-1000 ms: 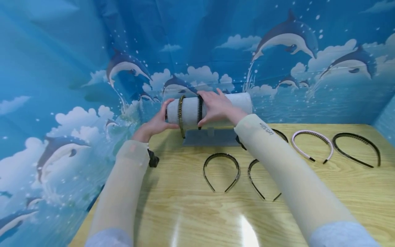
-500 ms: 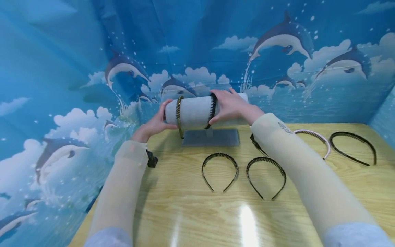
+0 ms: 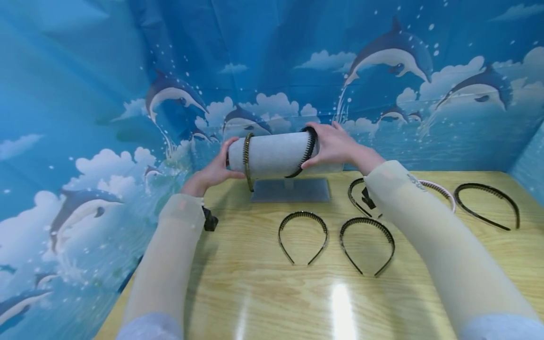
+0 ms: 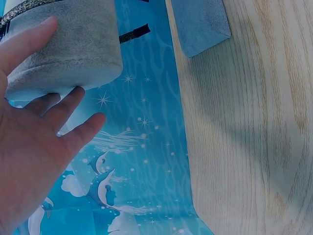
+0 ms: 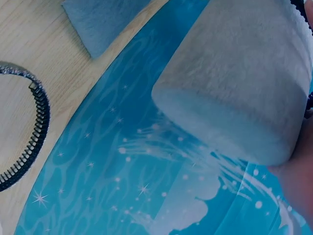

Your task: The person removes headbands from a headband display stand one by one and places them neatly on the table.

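A grey plush headband display stand (image 3: 276, 153) lies across the back of the table, its roll held above a flat grey base (image 3: 291, 190). At the roll's left end my left hand (image 3: 214, 170) grips it, thumb in front and fingers against the end face. A gold and dark toothed headband (image 3: 246, 158) sits round the roll beside that thumb. Near the right end, my right hand (image 3: 337, 146) pinches a black toothed headband (image 3: 311, 146), which stands tilted round the roll. The roll's right end (image 5: 225, 127) shows in the right wrist view; the right fingers there are mostly hidden.
Two dark toothed headbands (image 3: 302, 214) lie in front of the stand on the wooden table (image 3: 255, 293). Farther right lie another dark one (image 3: 352, 192), a pink one (image 3: 444, 191) and a black one (image 3: 488, 186). A blue dolphin backdrop (image 3: 263, 56) rises behind.
My right hand has moved right along the roll, carrying the black headband from the middle towards the right end, where it now leans. The left hand keeps its place.
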`<state>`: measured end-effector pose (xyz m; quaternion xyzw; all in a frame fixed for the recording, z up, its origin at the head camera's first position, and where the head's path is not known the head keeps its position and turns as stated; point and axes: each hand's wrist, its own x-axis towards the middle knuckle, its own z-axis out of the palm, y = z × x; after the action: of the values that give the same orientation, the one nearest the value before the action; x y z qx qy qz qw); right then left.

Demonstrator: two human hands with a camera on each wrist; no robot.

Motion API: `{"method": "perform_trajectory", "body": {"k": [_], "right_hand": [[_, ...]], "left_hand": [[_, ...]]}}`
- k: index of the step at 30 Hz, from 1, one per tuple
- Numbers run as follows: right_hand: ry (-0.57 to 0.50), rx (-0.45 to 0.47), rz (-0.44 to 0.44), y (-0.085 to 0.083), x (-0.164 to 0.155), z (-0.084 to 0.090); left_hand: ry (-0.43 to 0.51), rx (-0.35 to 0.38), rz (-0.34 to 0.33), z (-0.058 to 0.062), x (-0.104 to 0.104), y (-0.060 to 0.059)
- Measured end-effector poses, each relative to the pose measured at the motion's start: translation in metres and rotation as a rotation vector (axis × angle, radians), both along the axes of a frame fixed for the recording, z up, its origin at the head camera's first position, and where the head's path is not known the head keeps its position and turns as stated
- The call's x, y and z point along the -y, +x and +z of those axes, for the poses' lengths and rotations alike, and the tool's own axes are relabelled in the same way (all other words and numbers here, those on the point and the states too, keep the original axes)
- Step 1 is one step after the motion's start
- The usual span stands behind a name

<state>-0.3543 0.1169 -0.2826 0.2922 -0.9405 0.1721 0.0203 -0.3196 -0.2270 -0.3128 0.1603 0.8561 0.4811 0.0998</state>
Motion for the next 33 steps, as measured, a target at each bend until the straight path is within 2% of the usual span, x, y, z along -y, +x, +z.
{"method": "perform_trajectory", "body": {"k": [8, 22, 25, 33], "right_hand": [[-0.050, 0.034, -0.025, 0.003, -0.020, -0.002], [-0.122, 0.135, -0.077, 0.005, -0.058, -0.004], [-0.127, 0.142, -0.074, 0.006, -0.062, -0.005], [-0.142, 0.164, -0.082, 0.009, -0.070, -0.007]], "left_hand": [[-0.014, -0.007, 0.001, -0.003, 0.000, -0.002], [-0.012, 0.005, 0.001, 0.002, -0.001, -0.002], [0.005, 0.019, -0.008, 0.004, -0.001, 0.001], [0.015, 0.035, -0.029, 0.020, -0.010, 0.016]]}}
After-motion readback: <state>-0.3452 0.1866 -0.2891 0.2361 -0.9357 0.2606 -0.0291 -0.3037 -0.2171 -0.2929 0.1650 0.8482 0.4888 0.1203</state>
